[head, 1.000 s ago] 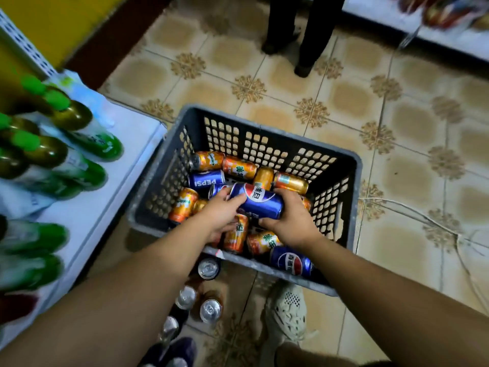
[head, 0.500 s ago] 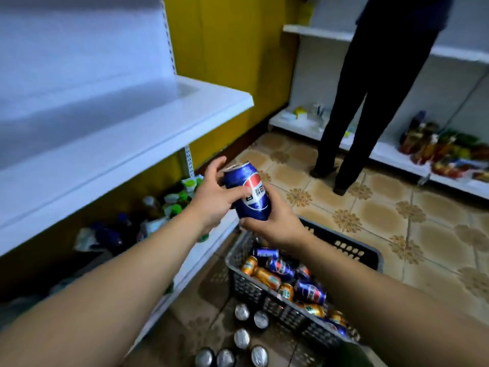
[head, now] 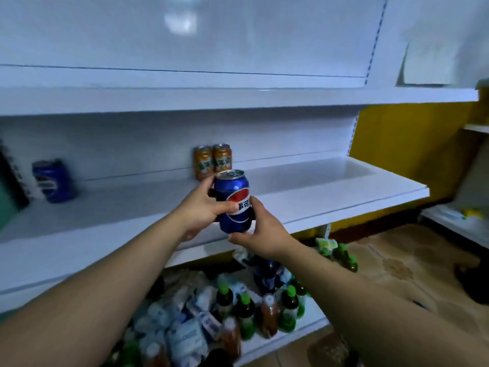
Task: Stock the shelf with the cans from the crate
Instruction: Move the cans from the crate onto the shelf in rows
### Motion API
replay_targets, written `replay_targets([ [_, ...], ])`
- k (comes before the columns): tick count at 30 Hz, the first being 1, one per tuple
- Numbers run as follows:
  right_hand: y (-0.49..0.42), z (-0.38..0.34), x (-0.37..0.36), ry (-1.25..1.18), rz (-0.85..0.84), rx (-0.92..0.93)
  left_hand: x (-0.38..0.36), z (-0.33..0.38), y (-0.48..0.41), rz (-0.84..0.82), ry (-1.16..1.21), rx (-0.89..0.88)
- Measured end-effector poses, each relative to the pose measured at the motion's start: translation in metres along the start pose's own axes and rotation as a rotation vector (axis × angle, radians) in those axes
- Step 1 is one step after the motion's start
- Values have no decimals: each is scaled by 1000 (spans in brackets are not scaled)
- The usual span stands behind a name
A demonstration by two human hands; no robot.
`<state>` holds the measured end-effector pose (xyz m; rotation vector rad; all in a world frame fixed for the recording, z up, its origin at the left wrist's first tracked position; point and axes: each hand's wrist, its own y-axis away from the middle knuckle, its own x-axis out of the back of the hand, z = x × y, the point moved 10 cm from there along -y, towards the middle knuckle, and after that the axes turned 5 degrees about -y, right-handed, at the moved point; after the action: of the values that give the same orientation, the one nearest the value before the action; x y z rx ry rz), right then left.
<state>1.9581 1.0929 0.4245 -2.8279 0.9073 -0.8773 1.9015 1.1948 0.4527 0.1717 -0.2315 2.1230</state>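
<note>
The blue cylindrical metal cola can (head: 234,201) sits mid-frame, upright, held above the white metal shelf (head: 330,192), my left hand (head: 199,210) and right hand (head: 260,237) with fingers clamped around it. I judge it could knock the two orange cans (head: 213,161) behind if pushed deep. The crate is out of frame; a second blue can (head: 54,181) at left is blurred.

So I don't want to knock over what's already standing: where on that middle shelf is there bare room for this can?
The middle shelf is bare right of the two orange cans, out to its end. Another open stretch lies between them and the blue can at left. The front edge by the held Pepsi can is free too. The bottom shelf is crowded with bottles.
</note>
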Motion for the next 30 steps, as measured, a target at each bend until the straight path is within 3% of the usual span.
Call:
replay_targets([
  [7, -44, -18, -120, 353, -280, 18, 135, -48, 38, 235, -217, 84],
  [13, -66, -23, -177, 739, -425, 83, 196, -65, 61, 341, -185, 107],
  [23, -104, -36, -243, 792, -581, 78, 268, -90, 71, 406, -60, 122],
  [30, -107, -34, -244, 799, -529, 111, 272, -93, 67, 511, -334, 73],
])
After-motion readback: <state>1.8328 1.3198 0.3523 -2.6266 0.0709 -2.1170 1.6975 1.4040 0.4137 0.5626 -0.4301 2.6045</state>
